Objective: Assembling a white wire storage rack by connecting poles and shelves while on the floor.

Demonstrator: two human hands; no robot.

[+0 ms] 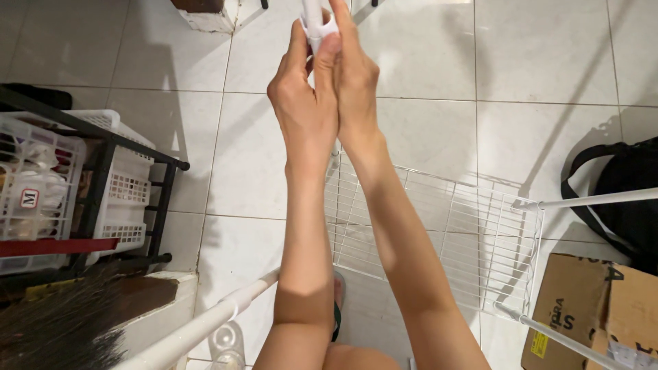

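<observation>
I see both hands raised together at the top of the view. The left hand (305, 103) and right hand (356, 75) press side by side, fingers clamped on a white tube end (317, 20). Below the forearms sits a white wire shelf (480, 240) on the tiled floor (534, 62). A cardboard box (582, 308) lies at lower right.
</observation>
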